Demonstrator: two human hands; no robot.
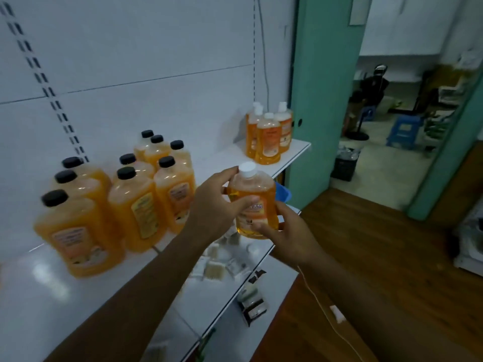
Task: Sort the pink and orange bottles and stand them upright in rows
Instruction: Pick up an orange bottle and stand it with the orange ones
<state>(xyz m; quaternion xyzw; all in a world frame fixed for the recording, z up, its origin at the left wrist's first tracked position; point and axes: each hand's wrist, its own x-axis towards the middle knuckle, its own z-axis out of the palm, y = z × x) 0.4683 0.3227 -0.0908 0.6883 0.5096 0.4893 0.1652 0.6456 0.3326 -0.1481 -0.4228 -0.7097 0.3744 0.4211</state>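
Above the white shelf [292,152] | your left hand [217,205] and right hand [285,231] both hold the white-capped orange bottle [252,202] | keep it straight, stand it beside the white-capped group [269,131].

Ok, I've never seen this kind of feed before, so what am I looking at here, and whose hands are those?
There is no robot: a person wears one camera on the head, looking down at their own hands. The left hand and right hand together hold an upright orange bottle with a white cap. On the white shelf stand black-capped orange bottles in rows. Further along stands a cluster of white-capped orange bottles. No pink bottles show.
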